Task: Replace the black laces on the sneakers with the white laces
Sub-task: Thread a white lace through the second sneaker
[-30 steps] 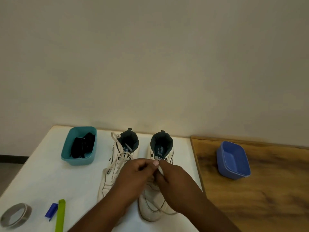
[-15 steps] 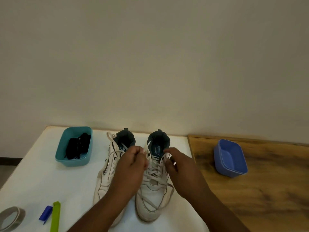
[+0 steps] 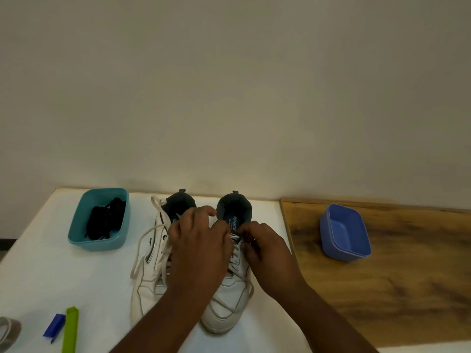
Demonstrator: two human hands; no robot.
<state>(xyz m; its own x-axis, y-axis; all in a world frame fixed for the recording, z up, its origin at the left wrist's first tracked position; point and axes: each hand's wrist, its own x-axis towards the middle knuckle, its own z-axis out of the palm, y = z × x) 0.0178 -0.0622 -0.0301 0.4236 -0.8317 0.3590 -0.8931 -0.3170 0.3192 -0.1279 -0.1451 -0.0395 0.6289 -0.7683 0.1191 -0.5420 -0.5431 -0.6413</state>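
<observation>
At the middle of the white tabletop [image 3: 51, 271], toward its back edge, two white sneakers stand side by side, heels to the wall. The left hand [image 3: 201, 248] and right hand [image 3: 265, 253] meet over the tongue of the right sneaker [image 3: 229, 304], each pinching an end of its white lace [image 3: 235, 236] near the top eyelets. The left sneaker [image 3: 150, 281], partly hidden by the left forearm, carries a white lace [image 3: 142, 244] looping loose over its outer side. The black laces [image 3: 104, 221] lie in the teal tub [image 3: 98, 244] near the back left corner. Risk, as judged: a weak pinch could let a lace end slip before the knot forms, and uneven pull could leave the crossings slack; the loose loop beside the left forearm may snag.
</observation>
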